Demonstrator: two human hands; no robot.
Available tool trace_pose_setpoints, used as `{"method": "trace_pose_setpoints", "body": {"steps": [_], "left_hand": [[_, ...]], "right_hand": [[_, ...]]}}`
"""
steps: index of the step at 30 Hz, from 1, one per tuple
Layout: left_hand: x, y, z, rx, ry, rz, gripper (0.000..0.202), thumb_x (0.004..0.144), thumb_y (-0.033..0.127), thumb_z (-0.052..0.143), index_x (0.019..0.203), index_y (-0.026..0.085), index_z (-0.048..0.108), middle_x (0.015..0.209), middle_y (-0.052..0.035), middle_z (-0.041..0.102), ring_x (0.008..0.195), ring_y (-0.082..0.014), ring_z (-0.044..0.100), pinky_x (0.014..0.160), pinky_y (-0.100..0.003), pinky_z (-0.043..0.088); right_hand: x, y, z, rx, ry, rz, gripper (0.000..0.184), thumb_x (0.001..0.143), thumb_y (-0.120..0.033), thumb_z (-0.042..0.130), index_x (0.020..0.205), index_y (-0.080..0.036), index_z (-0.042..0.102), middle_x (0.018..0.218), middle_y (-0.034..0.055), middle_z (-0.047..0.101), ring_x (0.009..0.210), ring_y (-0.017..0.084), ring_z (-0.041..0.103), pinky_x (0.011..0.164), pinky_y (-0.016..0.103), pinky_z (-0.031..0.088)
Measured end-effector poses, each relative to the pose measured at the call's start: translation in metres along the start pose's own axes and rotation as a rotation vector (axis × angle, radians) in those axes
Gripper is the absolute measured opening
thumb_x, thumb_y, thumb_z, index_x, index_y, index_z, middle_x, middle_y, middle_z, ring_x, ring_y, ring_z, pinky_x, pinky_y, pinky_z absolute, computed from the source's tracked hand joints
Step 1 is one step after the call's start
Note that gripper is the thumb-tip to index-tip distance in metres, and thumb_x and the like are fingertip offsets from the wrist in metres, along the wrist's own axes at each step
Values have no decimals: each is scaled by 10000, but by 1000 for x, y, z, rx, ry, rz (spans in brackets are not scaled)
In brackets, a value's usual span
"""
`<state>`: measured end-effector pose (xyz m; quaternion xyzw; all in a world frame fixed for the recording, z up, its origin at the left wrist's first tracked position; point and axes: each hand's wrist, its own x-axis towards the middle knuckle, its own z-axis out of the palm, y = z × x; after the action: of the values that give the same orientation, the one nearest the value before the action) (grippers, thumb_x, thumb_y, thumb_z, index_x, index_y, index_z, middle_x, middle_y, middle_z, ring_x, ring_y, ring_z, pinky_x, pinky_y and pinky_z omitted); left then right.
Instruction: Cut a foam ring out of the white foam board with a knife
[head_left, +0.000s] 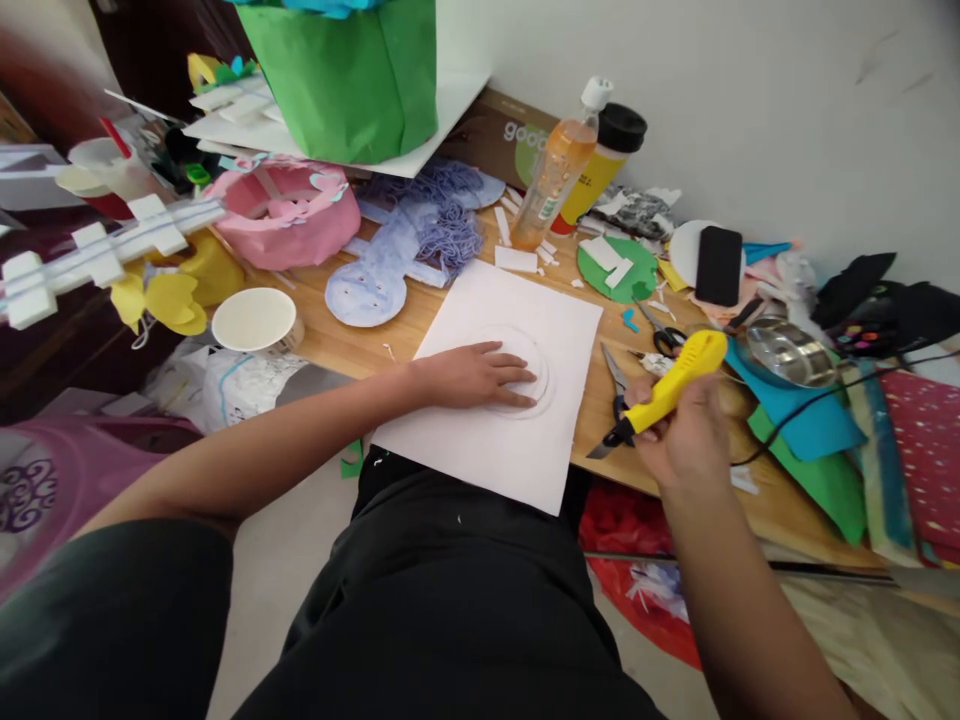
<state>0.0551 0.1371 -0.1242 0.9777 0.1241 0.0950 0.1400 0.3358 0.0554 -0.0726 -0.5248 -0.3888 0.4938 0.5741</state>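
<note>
A white sheet of board (465,440) lies on the table, its near corner sticking out past the front edge over my lap. Two faint rings, one inside the other, are marked on it. My left hand (480,375) rests flat across these rings, fingers spread. To the right of the sheet, my right hand (686,430) grips a yellow utility knife (679,380), its blade pointing down and to the left, apart from the sheet. Open scissors (615,370) lie beside that hand, partly hidden by it. Another pair of black-handled scissors (664,335) lies just behind.
Behind the sheet stand a bottle (559,165) and a yellow cup with black lid (600,165). A paper bowl (255,320), pink paper basket (285,215) and blue paper figure (367,285) sit left. A phone (718,265), metal bowl (787,350) and black cord (814,405) lie right.
</note>
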Motion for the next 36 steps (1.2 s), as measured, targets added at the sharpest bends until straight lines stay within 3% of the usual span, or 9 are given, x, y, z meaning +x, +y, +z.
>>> {"method": "trace_pose_setpoints", "body": {"steps": [4,8,13,18,23,27,29,32,36], "left_hand": [[1,-3,2,-58,-11,-7,553,998,144,402,1392,499,558,1577,45,475,1484,-254,399,1224,-538,275],[2,2,0,-53,-74,-12,504,1011,174,367,1375,445,586,1588,41,461,1498,-285,368,1203,-536,315],[3,12,-5,-24,-115,34,477,1044,209,305,1324,429,622,1515,58,550,1464,-260,420,1217,-476,312],[9,7,-13,9,-124,63,449,1026,188,355,1305,364,659,1500,19,568,1380,-263,516,1072,-411,473],[5,-11,-17,-161,104,-69,500,840,6,447,1131,272,755,1414,-21,645,1233,-206,646,946,-316,551],[-11,-27,-19,-83,239,-197,430,883,54,462,1146,230,753,1373,-73,672,1294,-249,609,1114,-443,459],[-24,-37,-19,1,279,-300,434,897,78,460,1210,220,727,1420,-85,637,1370,-265,544,1174,-515,381],[-42,-53,-16,37,376,-467,487,892,64,415,1262,208,696,1451,-82,612,1416,-230,497,1180,-504,382],[-51,-60,-10,47,366,-479,491,927,91,390,1313,217,666,1492,-51,575,1467,-213,427,1223,-510,316]], "right_hand": [[8,1,4,-25,-7,96,383,741,-495,832,957,-273,608,616,-67,459,493,91,452,403,212,377],[14,4,14,-166,33,32,394,831,-619,682,793,-232,620,608,-14,524,462,107,464,370,247,366],[17,7,24,-173,65,-46,493,869,-695,603,699,-233,631,466,-26,449,380,106,389,347,259,338],[18,1,19,-247,-151,-35,576,833,-774,588,919,-214,691,828,86,744,498,140,590,412,274,485],[19,-15,-2,-388,-414,-15,467,666,-599,863,944,-256,711,1018,84,756,785,254,729,642,376,608],[24,-16,-14,-612,-520,-131,337,718,-508,852,925,-260,756,989,67,750,869,244,708,766,379,593],[26,-14,-17,-682,-589,-142,318,741,-520,828,902,-252,766,968,75,751,881,246,694,782,379,586],[28,-12,-19,-711,-633,-107,318,751,-544,812,891,-262,766,933,75,753,834,244,685,750,377,588],[29,-17,-16,-724,-675,-107,304,754,-532,816,895,-267,774,947,72,757,822,240,693,740,363,587]]}}
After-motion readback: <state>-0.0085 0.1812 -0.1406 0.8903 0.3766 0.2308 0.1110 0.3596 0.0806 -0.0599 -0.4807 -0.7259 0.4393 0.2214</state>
